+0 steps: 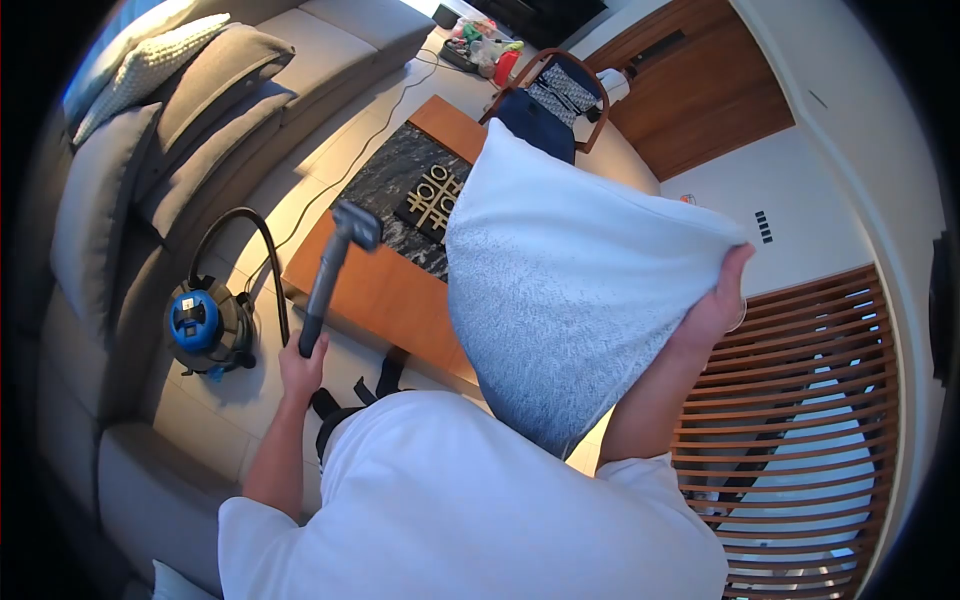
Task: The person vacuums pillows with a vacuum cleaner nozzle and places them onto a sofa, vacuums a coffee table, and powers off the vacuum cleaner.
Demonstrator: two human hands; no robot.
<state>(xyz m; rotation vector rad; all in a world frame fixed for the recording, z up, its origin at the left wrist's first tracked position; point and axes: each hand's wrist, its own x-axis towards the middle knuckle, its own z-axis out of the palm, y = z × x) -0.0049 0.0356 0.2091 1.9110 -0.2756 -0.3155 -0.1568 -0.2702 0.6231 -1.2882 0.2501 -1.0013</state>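
My left hand is closed around the dark handle of a grey vacuum nozzle, whose wide head points up and away from me. A black hose runs from near that hand to a blue and black vacuum cleaner on the floor. Raised at the right, my right hand grips one corner of a white and grey cushion or cloth. The fabric hangs in front of me and covers part of the low table. Nozzle and fabric are apart.
A wooden table with a dark stone inlay and a gold tic-tac-toe board stands ahead. The grey sofa with cushions is at the left. A chair stands beyond the table; wooden slats are at the right. A cable crosses the floor.
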